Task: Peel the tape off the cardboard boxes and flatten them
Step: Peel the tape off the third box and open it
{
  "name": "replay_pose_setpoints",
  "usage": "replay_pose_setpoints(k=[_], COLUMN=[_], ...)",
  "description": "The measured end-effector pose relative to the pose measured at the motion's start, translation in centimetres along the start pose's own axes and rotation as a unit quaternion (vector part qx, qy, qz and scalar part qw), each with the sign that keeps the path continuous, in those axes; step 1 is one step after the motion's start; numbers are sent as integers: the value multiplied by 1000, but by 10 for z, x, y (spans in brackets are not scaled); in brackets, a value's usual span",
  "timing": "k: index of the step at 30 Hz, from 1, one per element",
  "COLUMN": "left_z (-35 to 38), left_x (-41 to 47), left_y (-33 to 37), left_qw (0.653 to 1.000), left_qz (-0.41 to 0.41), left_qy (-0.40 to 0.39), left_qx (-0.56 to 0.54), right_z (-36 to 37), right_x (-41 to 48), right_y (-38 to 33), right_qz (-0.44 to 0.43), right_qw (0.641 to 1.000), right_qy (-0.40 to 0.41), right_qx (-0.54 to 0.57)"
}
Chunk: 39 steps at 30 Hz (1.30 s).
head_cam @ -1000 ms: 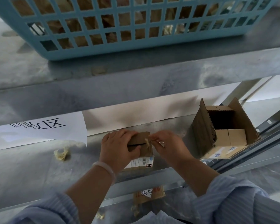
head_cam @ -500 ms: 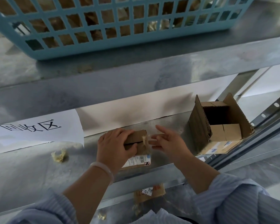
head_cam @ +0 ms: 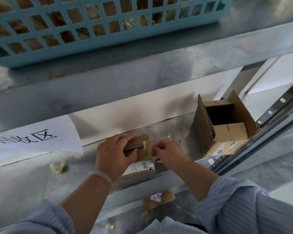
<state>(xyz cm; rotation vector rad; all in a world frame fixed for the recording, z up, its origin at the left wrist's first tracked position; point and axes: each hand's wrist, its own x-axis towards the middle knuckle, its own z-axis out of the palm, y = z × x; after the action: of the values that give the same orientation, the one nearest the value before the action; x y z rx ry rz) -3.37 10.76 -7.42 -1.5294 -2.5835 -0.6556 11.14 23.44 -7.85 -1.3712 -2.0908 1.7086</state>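
**Item 1.** Small cardboard box (head_cam: 139, 147), sitting near the front lip of the metal shelf (head_cam: 32, 191), flaps closed. A printed label (head_cam: 139, 167) is facing the person at 6 o'clock.

**Item 2.** Left hand (head_cam: 114, 154), pale bangle (head_cam: 101, 177) on the wrist. It is clamping the box from 9 o'clock, with fingers curled over the top and thumb lying across the front face.

**Item 3.** Right hand (head_cam: 168, 152), working from 3 o'clock. Its fingertips are pinching the loose end of a yellowed tape strip (head_cam: 147, 146). The strip is part lifted and is clinging to the box's right edge.

**Item 4.** Open cardboard box (head_cam: 223, 129), standing at 2 o'clock, well apart, flaps up, untouched.

**Item 5.** Crumpled tape wad (head_cam: 58, 166), lying at 9 o'clock just below a paper sign (head_cam: 32, 142).

**Item 6.** Blue plastic basket (head_cam: 91, 31), sitting at 12 o'clock on the shelf above, cardboard showing through its grid.

**Hazards, as judged:**
- The tape is looking stringy and aged, so a sharp tug is likely to snap it short and leave a remnant to pick off.
- A steep pull could tear away the box's paper facing.
- The box is sitting close to the lip, so a pull toward 3 o'clock with a slack left grip could drag it free or tip it off at 6 o'clock.
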Motion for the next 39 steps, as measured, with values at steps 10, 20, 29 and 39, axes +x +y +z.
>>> replay_pose_setpoints(k=[10, 20, 29, 39], left_z=[-1, -3, -4, -6], left_x=[1, 0, 0, 2], left_y=[0, 2, 8, 17], left_qw=[1000, 999, 996, 985], left_qz=[-5, -18, -82, -156], left_qy=[-12, -30, -25, -72], left_qx=[4, 5, 3, -20], right_z=[-27, -11, -19, -4], right_x=[-14, -14, -23, -21], right_y=[-16, -22, -10, -9], right_qz=[60, -114, -253, -265], right_qw=[939, 992, 950, 930], right_qy=[-78, 51, 125, 91], right_qx=[329, 25, -134, -240])
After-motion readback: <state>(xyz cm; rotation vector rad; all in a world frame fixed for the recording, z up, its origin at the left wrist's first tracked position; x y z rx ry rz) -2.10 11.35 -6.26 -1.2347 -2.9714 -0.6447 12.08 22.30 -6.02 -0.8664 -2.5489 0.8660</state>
